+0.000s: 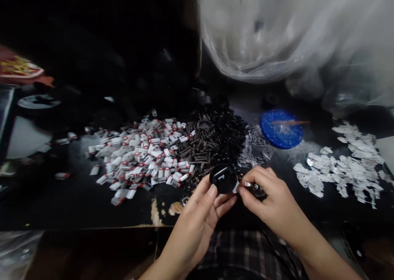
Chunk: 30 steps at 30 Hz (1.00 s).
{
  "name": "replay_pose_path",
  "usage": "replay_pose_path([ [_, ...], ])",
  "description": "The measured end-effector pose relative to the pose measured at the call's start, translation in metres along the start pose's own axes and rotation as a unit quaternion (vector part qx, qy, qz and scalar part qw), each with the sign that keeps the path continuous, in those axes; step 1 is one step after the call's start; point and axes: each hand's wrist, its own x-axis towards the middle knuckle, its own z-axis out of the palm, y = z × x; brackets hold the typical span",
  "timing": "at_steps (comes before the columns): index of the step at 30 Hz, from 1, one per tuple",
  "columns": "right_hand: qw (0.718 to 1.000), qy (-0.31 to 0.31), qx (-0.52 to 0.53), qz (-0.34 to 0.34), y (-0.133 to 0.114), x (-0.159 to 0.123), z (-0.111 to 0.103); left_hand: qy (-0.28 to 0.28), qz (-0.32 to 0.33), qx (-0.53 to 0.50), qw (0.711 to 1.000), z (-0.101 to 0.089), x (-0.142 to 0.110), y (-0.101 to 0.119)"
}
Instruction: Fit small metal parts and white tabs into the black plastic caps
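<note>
My left hand [203, 208] is closed round the rim of a round, shallow black plastic part [222, 184], its hollow side facing up. A pale strip shows inside that part. At its right edge a small white piece [236, 187] touches the fingertips of my right hand [271, 196]. The same hand is closed on a short black tool with a shiny metal end [257, 190], which lies between thumb and fingers. Behind my hands are piles of dark springs [201, 144], small black parts [227, 132] and thin silvery pins [254, 146].
White cylinders with red ends [144, 152] are heaped on the left of the black table [92, 218]. To the right lie a blue round dish [277, 138] with a brown stick [297, 123] across it, and flat white pieces [338, 171]. A clear plastic bag [261, 62] stands behind.
</note>
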Motion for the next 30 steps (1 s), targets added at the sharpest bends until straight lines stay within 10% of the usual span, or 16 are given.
replay_pose_path([
  [11, 0.976, 0.048, -0.073, -0.198, -0.001, -0.002, -0.002, 0.014, -0.015, 0.014, 1.0, -0.001, 0.002, 0.005],
  [30, 0.978, 0.054, -0.104, -0.175, -0.012, -0.007, 0.005, 0.021, 0.047, 0.094, 0.994, -0.006, 0.001, -0.009],
])
